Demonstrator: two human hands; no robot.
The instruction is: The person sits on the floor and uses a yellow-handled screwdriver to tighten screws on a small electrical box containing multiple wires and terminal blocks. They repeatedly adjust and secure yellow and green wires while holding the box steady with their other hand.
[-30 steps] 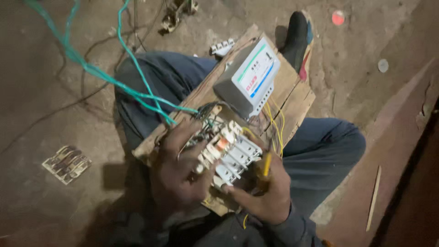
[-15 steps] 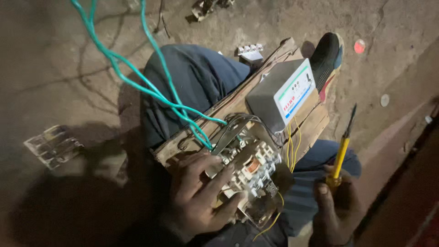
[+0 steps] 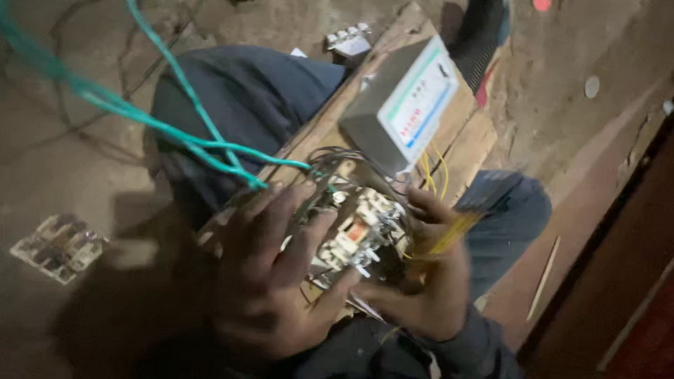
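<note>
Back on the breakers (image 3: pixel 361 235), right hand (image 3: pixel 428 281) hides the blurred screwdriver (image 3: pixel 453 231).

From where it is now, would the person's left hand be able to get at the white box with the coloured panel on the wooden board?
Probably yes. The left hand rests on the switch block, and the white box sits just beyond it on the same wooden board. Only thin wires and teal cables lie between them.

Left hand (image 3: pixel 270 281) blurred, hiding breaker block (image 3: pixel 358 235) edge; green cables (image 3: pixel 140 112) cut off top-left.
</note>
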